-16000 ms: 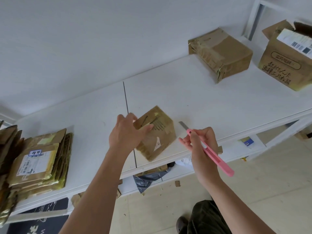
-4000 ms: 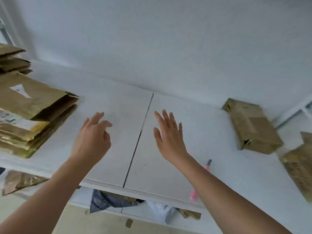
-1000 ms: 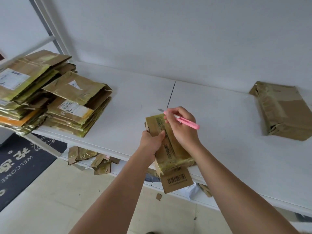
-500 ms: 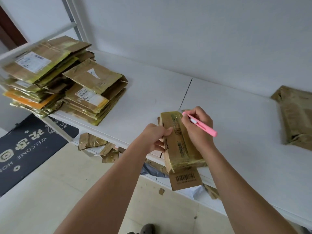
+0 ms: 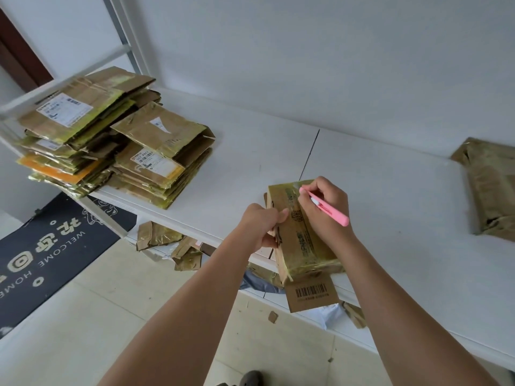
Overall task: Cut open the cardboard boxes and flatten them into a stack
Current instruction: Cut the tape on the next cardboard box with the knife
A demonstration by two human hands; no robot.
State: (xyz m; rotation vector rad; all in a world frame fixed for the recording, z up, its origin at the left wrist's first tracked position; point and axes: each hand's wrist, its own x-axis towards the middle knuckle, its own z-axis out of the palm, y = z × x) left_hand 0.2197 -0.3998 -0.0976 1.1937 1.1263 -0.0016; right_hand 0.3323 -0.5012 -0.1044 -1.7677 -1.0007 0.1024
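A small taped cardboard box (image 5: pixel 302 240) lies at the front edge of the white shelf (image 5: pixel 390 207), a barcode flap hanging below it. My left hand (image 5: pixel 262 227) grips the box's left side, thumb on its top face. My right hand (image 5: pixel 326 210) holds a pink utility knife (image 5: pixel 328 208) with its tip at the far end of the box's top; the blade is hidden. Two stacks of flattened boxes (image 5: pixel 111 140) rest on the shelf's left end. Another uncut box (image 5: pixel 493 188) lies at the right edge of view.
A white wall rises behind the shelf and a white frame post (image 5: pixel 122 37) stands at the back left. Cardboard scraps (image 5: pixel 167 240) lie on a lower shelf. A dark welcome mat (image 5: pixel 44 254) covers the tiled floor at left.
The view has shifted left and down, showing more of the stacks. The hands stay on the small box, with the knife tip still at its far end.
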